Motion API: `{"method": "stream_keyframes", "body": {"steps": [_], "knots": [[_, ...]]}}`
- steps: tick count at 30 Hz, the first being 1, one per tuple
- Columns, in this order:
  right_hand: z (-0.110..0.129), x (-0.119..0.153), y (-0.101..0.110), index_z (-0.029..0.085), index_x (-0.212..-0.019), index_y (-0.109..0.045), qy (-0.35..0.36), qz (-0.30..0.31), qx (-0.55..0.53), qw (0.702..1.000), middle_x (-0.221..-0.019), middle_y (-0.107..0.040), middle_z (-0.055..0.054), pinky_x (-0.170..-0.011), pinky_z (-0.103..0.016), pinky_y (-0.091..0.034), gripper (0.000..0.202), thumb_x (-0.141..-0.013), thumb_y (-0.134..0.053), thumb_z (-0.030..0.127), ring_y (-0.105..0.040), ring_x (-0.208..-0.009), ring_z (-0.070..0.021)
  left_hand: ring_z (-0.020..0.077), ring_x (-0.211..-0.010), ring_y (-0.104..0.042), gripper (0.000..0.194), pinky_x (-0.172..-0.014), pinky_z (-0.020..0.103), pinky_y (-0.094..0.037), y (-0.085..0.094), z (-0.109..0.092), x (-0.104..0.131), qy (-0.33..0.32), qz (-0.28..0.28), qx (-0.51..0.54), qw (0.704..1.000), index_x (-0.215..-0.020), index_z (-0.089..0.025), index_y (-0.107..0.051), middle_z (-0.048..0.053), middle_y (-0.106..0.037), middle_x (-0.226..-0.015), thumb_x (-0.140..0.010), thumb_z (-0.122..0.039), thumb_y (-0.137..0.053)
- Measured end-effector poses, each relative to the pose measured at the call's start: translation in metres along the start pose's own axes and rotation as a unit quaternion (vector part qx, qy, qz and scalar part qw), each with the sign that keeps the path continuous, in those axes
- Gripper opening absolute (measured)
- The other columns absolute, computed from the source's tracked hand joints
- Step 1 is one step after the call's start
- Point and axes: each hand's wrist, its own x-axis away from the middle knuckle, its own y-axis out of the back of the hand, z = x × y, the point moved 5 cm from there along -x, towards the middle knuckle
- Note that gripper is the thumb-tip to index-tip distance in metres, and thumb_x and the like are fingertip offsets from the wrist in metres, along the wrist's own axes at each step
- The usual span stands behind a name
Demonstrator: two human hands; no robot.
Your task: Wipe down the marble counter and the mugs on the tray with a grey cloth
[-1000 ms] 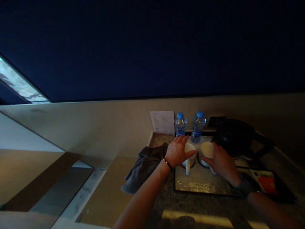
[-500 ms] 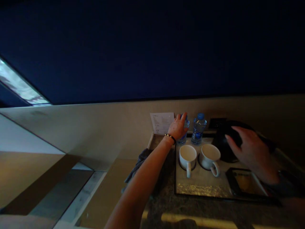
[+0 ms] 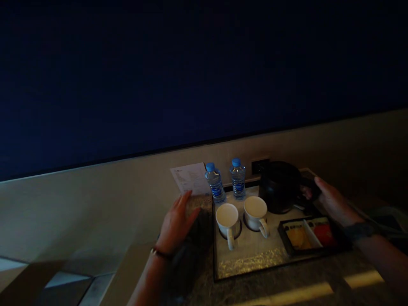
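Observation:
Two white cups, the left cup (image 3: 227,216) and the right cup (image 3: 255,210), stand on a pale tray (image 3: 245,263). Behind them are two small water bottles with blue caps (image 3: 215,183) (image 3: 238,178) and a black kettle (image 3: 279,187). My right hand (image 3: 330,199) grips the kettle's handle at the right. My left hand (image 3: 176,223), fingers apart, hovers left of the tray over a dark cloth (image 3: 191,250), holding nothing. A bead bracelet sits on that wrist.
A small black box (image 3: 307,234) with yellow and red sachets rests on the tray's right part. A printed card (image 3: 190,178) leans against the beige wall. A dark wall outlet (image 3: 259,165) is behind the kettle. The stone counter ends at the left.
Both hands left the cups. My left hand went up to the bottle, then drew back left over the cloth. My right hand moved to the kettle and closed on its handle. The view shifted right.

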Motion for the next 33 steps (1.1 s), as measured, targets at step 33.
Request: {"method": "stream_keyframes", "body": {"steps": [33], "knots": [[0.014,0.003,-0.037,0.022,-0.05,-0.052,-0.01,0.005,-0.028,1.0,-0.041,-0.047,-0.002,-0.048,-0.029,-0.036,0.073,-0.082,-0.022,0.081,-0.046,-0.041,-0.0151,0.0247,-0.086,-0.064,0.012,-0.088,0.038,-0.047,-0.124,-0.262,-0.158,0.03,0.009,0.155,0.987,-0.068,-0.02,-0.072,0.007,-0.068,-0.077,-0.076,-0.024,-0.063]]}}
